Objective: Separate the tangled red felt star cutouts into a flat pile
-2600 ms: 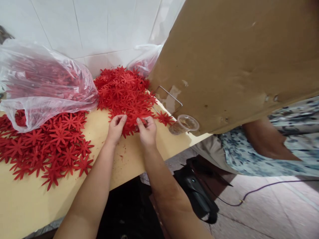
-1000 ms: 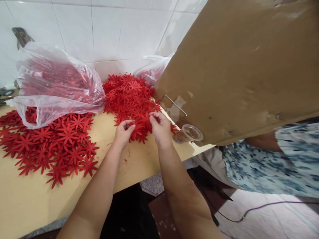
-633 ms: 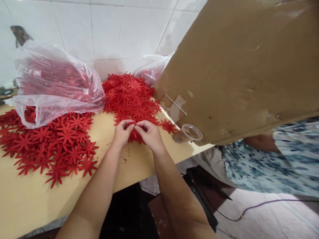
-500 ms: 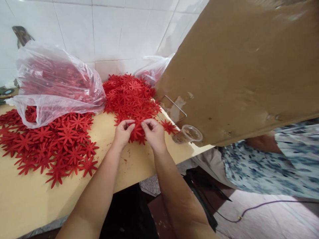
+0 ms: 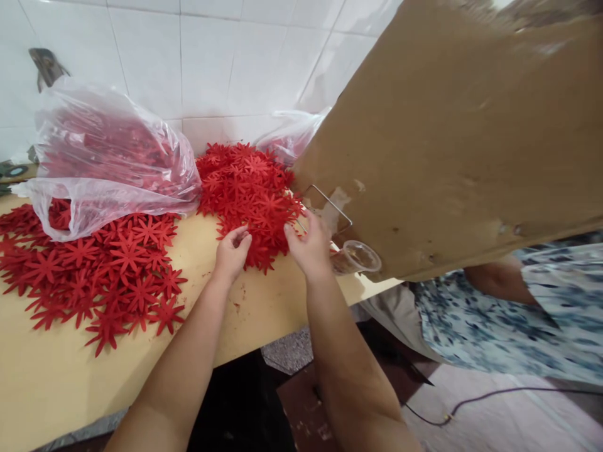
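My left hand [image 5: 232, 254] is at the front left of a heap of red flower-shaped cutouts [image 5: 245, 182], its thumb and fingertips pinched together. Whatever sits in that pinch is too small to make out. At the heap's right edge is my right hand [image 5: 311, 245], with thumb and forefinger apart and nothing visible between them. Just beyond its fingers, a bent metal wire [image 5: 332, 204] sticks up by the brown board. A clear plastic cup [image 5: 360, 257] stands to the right of this hand.
On the left, a second spread of red cutouts [image 5: 127, 270] lies partly under a filled plastic bag [image 5: 117, 150]. Another bag [image 5: 292, 135] rests against the tiled wall. A large brown board [image 5: 452, 138] rises along the table's right side, with a person in a patterned garment [image 5: 490, 314] behind it.
My right hand has moved right, away from the left one, and its fingers have opened. It now covers where a lone red cutout lay. My left hand has hardly moved.
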`<action>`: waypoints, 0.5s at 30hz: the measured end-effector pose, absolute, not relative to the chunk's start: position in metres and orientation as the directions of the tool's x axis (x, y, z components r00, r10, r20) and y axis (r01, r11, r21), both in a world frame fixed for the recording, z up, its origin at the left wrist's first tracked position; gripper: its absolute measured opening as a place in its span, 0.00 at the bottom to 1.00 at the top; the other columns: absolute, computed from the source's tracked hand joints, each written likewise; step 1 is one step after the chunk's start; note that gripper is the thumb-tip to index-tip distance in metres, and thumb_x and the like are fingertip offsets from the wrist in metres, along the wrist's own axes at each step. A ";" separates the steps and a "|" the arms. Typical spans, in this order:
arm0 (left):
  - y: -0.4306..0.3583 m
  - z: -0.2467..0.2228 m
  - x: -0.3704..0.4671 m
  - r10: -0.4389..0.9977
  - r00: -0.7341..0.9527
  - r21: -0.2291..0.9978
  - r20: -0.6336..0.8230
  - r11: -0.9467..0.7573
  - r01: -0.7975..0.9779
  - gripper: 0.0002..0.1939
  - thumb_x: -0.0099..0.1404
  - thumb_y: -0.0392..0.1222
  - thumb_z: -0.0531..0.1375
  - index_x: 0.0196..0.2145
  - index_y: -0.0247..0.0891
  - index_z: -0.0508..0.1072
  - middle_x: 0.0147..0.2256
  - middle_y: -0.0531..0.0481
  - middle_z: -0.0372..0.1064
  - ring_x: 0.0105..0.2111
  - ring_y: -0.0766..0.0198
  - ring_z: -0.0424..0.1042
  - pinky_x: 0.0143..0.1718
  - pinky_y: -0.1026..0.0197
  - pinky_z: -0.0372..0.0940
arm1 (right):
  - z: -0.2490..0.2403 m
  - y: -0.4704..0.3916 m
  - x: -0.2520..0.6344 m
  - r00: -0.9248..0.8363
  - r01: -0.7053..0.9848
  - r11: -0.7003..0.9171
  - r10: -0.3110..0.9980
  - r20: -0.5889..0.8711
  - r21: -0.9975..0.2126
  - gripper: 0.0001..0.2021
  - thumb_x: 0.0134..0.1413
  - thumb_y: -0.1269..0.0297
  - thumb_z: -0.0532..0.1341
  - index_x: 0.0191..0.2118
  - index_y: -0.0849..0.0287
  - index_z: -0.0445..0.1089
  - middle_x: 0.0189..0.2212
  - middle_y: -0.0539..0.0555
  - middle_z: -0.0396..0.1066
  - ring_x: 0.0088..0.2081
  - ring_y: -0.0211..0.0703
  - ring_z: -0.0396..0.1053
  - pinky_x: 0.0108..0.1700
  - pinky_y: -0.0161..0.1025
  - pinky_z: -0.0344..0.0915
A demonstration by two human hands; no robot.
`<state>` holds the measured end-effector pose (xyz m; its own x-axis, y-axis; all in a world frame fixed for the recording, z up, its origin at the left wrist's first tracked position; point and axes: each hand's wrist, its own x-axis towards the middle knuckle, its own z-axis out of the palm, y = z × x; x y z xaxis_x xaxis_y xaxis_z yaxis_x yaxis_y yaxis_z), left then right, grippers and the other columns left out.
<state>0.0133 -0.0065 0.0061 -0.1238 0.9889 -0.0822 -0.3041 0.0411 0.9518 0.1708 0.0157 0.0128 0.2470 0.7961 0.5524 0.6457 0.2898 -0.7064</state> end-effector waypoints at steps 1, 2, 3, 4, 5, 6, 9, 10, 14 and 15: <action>-0.006 0.004 0.014 0.990 -0.124 0.958 -0.074 0.036 -0.285 0.11 0.53 0.33 0.59 0.37 0.34 0.72 0.34 0.47 0.72 0.34 0.68 0.68 0.43 0.62 0.61 | 0.014 0.007 0.170 0.206 0.698 0.287 0.797 0.568 -0.656 0.18 0.43 0.62 0.59 0.44 0.60 0.64 0.45 0.62 0.65 0.49 0.52 0.60 0.52 0.57 0.54; -0.006 0.003 0.014 0.990 -0.123 0.966 -0.062 0.029 -0.259 0.11 0.53 0.34 0.59 0.37 0.34 0.73 0.37 0.46 0.72 0.35 0.67 0.69 0.45 0.61 0.61 | 0.014 -0.003 0.168 0.173 0.720 0.282 0.812 0.558 -0.634 0.17 0.44 0.61 0.59 0.43 0.59 0.65 0.44 0.61 0.66 0.48 0.52 0.61 0.52 0.56 0.55; -0.005 0.002 0.014 0.991 -0.122 0.973 -0.047 0.018 -0.231 0.11 0.53 0.34 0.59 0.37 0.34 0.73 0.39 0.45 0.72 0.37 0.66 0.69 0.46 0.60 0.61 | 0.015 -0.014 0.166 0.135 0.717 0.283 0.840 0.525 -0.637 0.16 0.46 0.60 0.59 0.42 0.58 0.67 0.42 0.60 0.67 0.46 0.51 0.63 0.50 0.55 0.58; -0.005 0.001 0.013 0.992 -0.123 0.978 -0.027 0.001 -0.207 0.11 0.53 0.34 0.59 0.37 0.35 0.73 0.40 0.45 0.72 0.38 0.66 0.69 0.46 0.60 0.61 | 0.015 -0.024 0.164 0.072 0.700 0.297 0.875 0.478 -0.650 0.14 0.47 0.60 0.58 0.41 0.58 0.68 0.40 0.59 0.68 0.42 0.49 0.65 0.46 0.52 0.62; -0.005 0.000 0.013 0.992 -0.129 0.982 -0.002 -0.022 -0.190 0.11 0.53 0.34 0.59 0.36 0.35 0.73 0.41 0.45 0.71 0.39 0.65 0.69 0.46 0.60 0.61 | 0.014 -0.033 0.161 0.002 0.680 0.315 0.903 0.430 -0.663 0.13 0.48 0.59 0.57 0.40 0.57 0.68 0.38 0.58 0.68 0.39 0.47 0.66 0.42 0.49 0.64; -0.005 0.001 0.012 0.990 -0.139 0.983 0.022 -0.047 -0.176 0.10 0.53 0.34 0.58 0.36 0.35 0.73 0.41 0.45 0.71 0.40 0.65 0.69 0.47 0.60 0.61 | 0.012 -0.040 0.157 -0.072 0.667 0.335 0.918 0.390 -0.666 0.12 0.49 0.59 0.57 0.39 0.56 0.69 0.37 0.57 0.68 0.37 0.45 0.67 0.40 0.47 0.65; -0.004 0.003 0.010 0.984 -0.171 0.984 0.048 -0.076 -0.159 0.09 0.54 0.33 0.56 0.34 0.34 0.73 0.39 0.45 0.71 0.40 0.65 0.69 0.47 0.60 0.60 | 0.003 -0.044 0.147 -0.267 0.689 0.405 0.913 0.309 -0.601 0.11 0.49 0.63 0.57 0.39 0.57 0.70 0.36 0.57 0.69 0.36 0.44 0.66 0.40 0.44 0.65; -0.005 0.004 0.009 0.983 -0.179 0.984 0.041 -0.071 -0.161 0.09 0.54 0.32 0.56 0.34 0.33 0.72 0.38 0.45 0.71 0.39 0.66 0.69 0.47 0.60 0.60 | -0.001 -0.040 0.145 -0.298 0.715 0.414 0.909 0.291 -0.563 0.11 0.48 0.64 0.57 0.39 0.58 0.70 0.35 0.57 0.69 0.37 0.45 0.66 0.41 0.45 0.64; -0.007 0.008 0.006 0.978 -0.205 0.983 0.028 -0.064 -0.173 0.09 0.55 0.31 0.54 0.33 0.33 0.72 0.37 0.45 0.72 0.37 0.67 0.69 0.46 0.61 0.61 | -0.012 -0.005 0.138 -0.201 0.844 0.316 0.935 0.292 -0.433 0.15 0.45 0.67 0.58 0.41 0.62 0.71 0.39 0.62 0.68 0.41 0.50 0.63 0.47 0.50 0.61; -0.007 0.008 0.006 0.978 -0.206 0.983 0.033 -0.069 -0.172 0.09 0.55 0.31 0.54 0.33 0.33 0.71 0.36 0.46 0.72 0.37 0.67 0.69 0.46 0.62 0.61 | -0.013 0.004 0.138 -0.162 0.864 0.281 0.941 0.298 -0.417 0.17 0.45 0.68 0.58 0.43 0.63 0.70 0.41 0.63 0.68 0.43 0.52 0.63 0.48 0.51 0.60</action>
